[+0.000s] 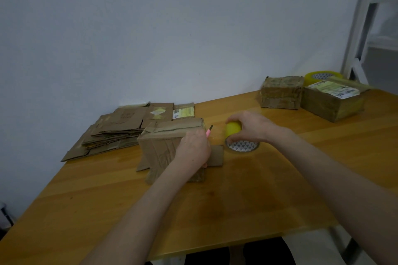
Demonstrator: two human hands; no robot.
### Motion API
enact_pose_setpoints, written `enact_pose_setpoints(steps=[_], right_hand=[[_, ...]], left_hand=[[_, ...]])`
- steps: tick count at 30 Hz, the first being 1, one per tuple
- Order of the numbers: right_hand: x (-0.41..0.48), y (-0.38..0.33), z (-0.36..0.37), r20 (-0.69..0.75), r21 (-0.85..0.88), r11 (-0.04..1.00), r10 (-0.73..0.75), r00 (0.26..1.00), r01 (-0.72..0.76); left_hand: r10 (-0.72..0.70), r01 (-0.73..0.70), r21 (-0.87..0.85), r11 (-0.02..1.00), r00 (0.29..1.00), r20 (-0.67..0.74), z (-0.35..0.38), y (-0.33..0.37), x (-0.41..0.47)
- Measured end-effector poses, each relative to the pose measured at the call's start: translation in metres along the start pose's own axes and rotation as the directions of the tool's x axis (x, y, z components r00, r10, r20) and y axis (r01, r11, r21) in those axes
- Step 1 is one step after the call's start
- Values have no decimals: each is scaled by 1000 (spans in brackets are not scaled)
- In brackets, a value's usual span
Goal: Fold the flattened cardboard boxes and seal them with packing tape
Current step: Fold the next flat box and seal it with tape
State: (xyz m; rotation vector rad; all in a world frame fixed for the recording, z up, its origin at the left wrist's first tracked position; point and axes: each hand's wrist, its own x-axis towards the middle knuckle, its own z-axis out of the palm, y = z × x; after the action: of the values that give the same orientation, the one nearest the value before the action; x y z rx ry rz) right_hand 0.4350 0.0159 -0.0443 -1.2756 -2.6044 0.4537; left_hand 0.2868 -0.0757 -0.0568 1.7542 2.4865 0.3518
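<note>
A folded cardboard box (165, 146) stands in the middle of the wooden table (247, 189), with one loose flap (216, 156) lying out to its right. My left hand (193, 150) rests on the box's right side and holds a pink cutter (209, 131) whose dark tip points up and away. Just right of the box, my right hand (249, 127) grips a yellowish roll of packing tape (233, 130) with a patterned core (242, 146); clear tape seems stretched from roll to box, blurred. A stack of flattened boxes (120, 129) lies at the far left.
Two taped-up boxes (280, 92) (331, 101) stand at the table's far right, with a second tape roll (323, 76) behind them. A white metal frame (361, 28) rises at the right. The wall runs right behind the table's far edge.
</note>
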Motion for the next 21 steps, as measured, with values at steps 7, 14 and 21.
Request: enact_pose_setpoints(steps=[7, 14, 21], right_hand=[[-2, 5, 1, 0, 206, 979, 1, 1000, -1], [3, 2, 7, -17, 175, 984, 46, 999, -43], [-1, 7, 5, -3, 333, 942, 46, 999, -42]], left_hand=[[-25, 25, -5, 1000, 1000, 17, -1, 0, 1], [-22, 22, -15, 1000, 1000, 0, 1, 0, 2], [-17, 16, -81, 997, 1000, -8, 6, -1, 6]])
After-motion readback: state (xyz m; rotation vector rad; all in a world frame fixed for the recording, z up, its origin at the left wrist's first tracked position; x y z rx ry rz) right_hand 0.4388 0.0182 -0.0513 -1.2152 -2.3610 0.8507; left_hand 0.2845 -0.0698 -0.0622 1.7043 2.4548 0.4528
